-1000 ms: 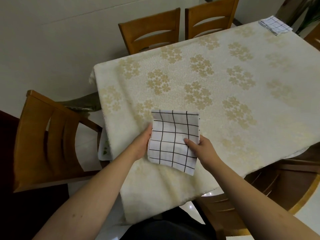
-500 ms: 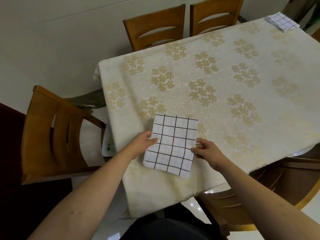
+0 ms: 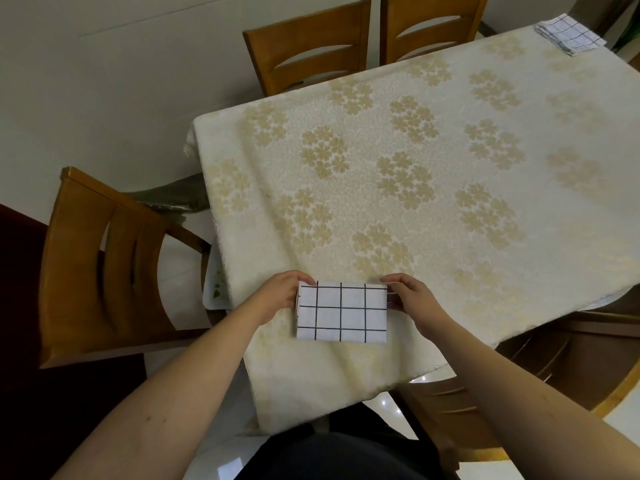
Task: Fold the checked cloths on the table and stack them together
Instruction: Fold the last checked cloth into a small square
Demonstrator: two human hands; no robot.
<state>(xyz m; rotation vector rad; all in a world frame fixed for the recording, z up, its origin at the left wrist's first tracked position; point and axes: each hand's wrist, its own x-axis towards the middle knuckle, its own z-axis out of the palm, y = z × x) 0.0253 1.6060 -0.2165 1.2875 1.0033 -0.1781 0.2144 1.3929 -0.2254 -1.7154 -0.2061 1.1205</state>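
A white cloth with a black check (image 3: 341, 311) lies folded into a small rectangle near the table's front edge. My left hand (image 3: 282, 294) pinches its upper left corner and my right hand (image 3: 410, 296) pinches its upper right corner. A stack of folded checked cloths (image 3: 569, 34) sits at the far right corner of the table (image 3: 450, 168), which is covered by a cream cloth with gold flowers.
Two wooden chairs (image 3: 308, 46) stand at the far side, beside each other. Another wooden chair (image 3: 104, 258) is at the left end. A round wooden piece (image 3: 588, 358) sits low at the right. My dark clothing shows at the bottom.
The cloth went from a taller held piece to a half-height rectangle lying flat. Both hands moved from its sides to its top corners.
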